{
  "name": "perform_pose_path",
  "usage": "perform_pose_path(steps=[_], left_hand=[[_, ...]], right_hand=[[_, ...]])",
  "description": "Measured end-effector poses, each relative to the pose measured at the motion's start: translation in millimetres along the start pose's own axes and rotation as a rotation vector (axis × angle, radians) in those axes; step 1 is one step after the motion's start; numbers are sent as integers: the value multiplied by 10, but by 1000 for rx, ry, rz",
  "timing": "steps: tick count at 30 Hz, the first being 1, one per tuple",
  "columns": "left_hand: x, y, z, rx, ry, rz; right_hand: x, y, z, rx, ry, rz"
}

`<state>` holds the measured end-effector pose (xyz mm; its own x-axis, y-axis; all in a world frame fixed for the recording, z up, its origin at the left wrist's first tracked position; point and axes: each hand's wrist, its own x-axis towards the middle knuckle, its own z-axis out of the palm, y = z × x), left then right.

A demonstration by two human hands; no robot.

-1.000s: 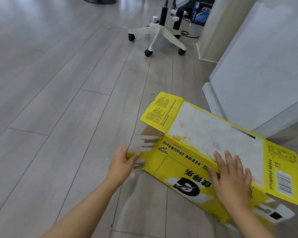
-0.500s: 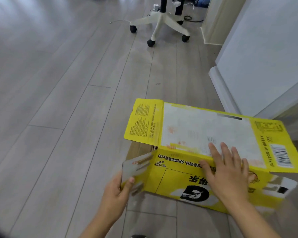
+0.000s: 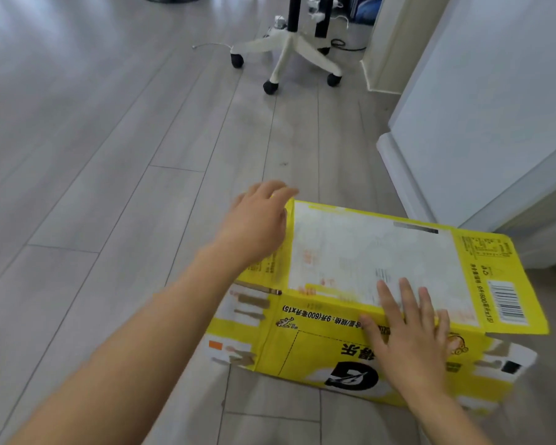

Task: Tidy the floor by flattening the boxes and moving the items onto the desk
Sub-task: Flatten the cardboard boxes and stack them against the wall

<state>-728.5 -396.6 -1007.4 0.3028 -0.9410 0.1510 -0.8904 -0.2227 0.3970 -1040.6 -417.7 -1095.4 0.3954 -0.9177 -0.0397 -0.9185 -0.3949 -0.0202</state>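
Note:
A yellow cardboard box with a white-labelled top panel and black print lies on the grey plank floor, its end flaps spread outward. My left hand hovers over the box's left top flap, fingers apart, blurred, holding nothing that I can see. My right hand lies flat, fingers spread, on the near top edge of the box, pressing on the fold between the top and front panels. The left side flap near the floor stands free of my hand.
A white five-legged chair base on black castors stands at the back, with cables behind it. A white wall corner with skirting runs close along the box's right side. Open floor stretches to the left.
My left hand has let go of the lower left side flap and risen over the left top flap. My right hand stays pressed on the box's near top edge.

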Motion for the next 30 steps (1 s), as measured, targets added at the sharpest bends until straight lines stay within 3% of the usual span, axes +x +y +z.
perform_pose_path(steps=[3,7,9,13,16,22,24,28,30], left_hand=[[571,-198,141,139,-269,-2],[873,-597,184,-55,-451,-314],[860,-736,144,-329,-451,-484],[652,-961,44,-1093,-301,-731],[375,-1064,-19,-1271,-411,-748],[-25,-664,-217,-1219,-417,-540],[-93,-417,-258,-995,-390,-506],[-12,21,-273,-321,-204,-473],[49,267,-191,-218,-186,-448]], right_hand=[[8,17,23,-1,-6,-3],[41,37,73,10,-8,5],[78,53,92,9,-2,11],[114,79,133,10,5,10],[127,94,158,16,12,3],[123,82,156,13,9,-9],[121,79,142,14,7,-12],[110,69,124,17,-3,-15],[112,69,117,21,-3,-13]])
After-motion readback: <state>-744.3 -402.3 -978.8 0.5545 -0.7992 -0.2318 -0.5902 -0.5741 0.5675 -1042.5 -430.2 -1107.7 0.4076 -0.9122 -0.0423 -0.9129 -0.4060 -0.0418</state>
